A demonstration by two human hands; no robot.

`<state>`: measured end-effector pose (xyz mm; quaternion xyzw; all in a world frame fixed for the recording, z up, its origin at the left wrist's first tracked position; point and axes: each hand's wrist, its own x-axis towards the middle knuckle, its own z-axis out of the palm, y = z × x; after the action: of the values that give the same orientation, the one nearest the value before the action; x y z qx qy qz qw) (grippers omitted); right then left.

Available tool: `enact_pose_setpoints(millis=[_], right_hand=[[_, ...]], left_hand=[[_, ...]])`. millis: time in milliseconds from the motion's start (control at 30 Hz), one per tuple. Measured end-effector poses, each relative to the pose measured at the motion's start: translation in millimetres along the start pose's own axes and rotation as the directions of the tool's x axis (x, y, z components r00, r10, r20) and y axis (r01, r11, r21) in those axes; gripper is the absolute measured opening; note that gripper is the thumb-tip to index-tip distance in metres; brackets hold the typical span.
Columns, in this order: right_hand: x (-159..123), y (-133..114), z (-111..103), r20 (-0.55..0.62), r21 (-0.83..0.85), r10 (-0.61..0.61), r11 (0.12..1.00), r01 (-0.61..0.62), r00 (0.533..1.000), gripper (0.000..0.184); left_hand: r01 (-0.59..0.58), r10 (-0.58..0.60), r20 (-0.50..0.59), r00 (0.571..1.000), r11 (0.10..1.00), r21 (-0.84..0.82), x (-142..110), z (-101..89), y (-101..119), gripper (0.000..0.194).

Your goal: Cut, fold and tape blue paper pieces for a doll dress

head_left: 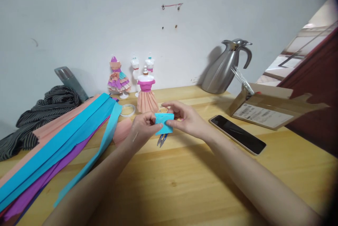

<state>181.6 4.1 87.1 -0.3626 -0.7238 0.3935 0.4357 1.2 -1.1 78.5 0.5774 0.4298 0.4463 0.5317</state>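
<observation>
A small folded piece of blue crepe paper (pixel 164 119) is held up between my two hands over the table. My left hand (pixel 144 125) pinches its left side with thumb and fingers. On the right side, my right hand (pixel 186 118) grips it, the thumb lying across its front. Thread snips (pixel 162 140) lie just below the paper, blades toward me, their handles hidden behind it. Right behind my hands stands a mini mannequin (pixel 146 94) in a magenta top and a peach pleated skirt.
Blue, peach and purple crepe paper strips (pixel 79 138) spread across the left, beside a striped cloth (pixel 50 113). A tape roll (pixel 128 110) and a dressed mannequin (pixel 118 78) sit behind. On the right are a phone (pixel 237 133), a cardboard box (pixel 274 108) and a steel jug (pixel 224 67).
</observation>
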Motion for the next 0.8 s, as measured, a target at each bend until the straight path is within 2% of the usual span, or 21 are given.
enact_pose_setpoints(millis=[100, 467, 667, 733, 800], right_hand=[[0.3, 1.6, 1.8, 0.02, 0.053, 0.047, 0.997, -0.048, 0.999, 0.052], [2.3, 3.5, -1.3, 0.034, 0.091, 0.092, 0.991, -0.095, 0.995, 0.048], [3.2, 4.4, -2.8, 0.098, 0.183, 0.21, 0.957, -0.225, 0.973, 0.054], [3.7, 5.7, -3.1, 0.117, 0.203, 0.239, 0.944, -0.259, 0.964, 0.049], [4.1, 6.9, -3.2, 0.14, 0.226, 0.245, 0.935, -0.272, 0.959, 0.036]], left_hand=[[0.003, -0.003, -0.014, 1.0, 0.999, 0.038, -1.7, -0.8, 2.9, 0.025], [-0.035, 0.036, -0.022, 0.999, 0.998, 0.053, -1.5, 1.6, 1.3, 0.026], [-0.066, 0.067, -0.025, 0.997, 0.996, 0.057, -0.5, 0.6, -3.9, 0.026], [-0.078, 0.081, -0.042, 0.996, 0.995, 0.063, -0.3, 0.9, -4.1, 0.027], [-0.079, 0.082, -0.056, 0.995, 0.995, 0.058, -0.5, 2.0, -2.7, 0.027]])
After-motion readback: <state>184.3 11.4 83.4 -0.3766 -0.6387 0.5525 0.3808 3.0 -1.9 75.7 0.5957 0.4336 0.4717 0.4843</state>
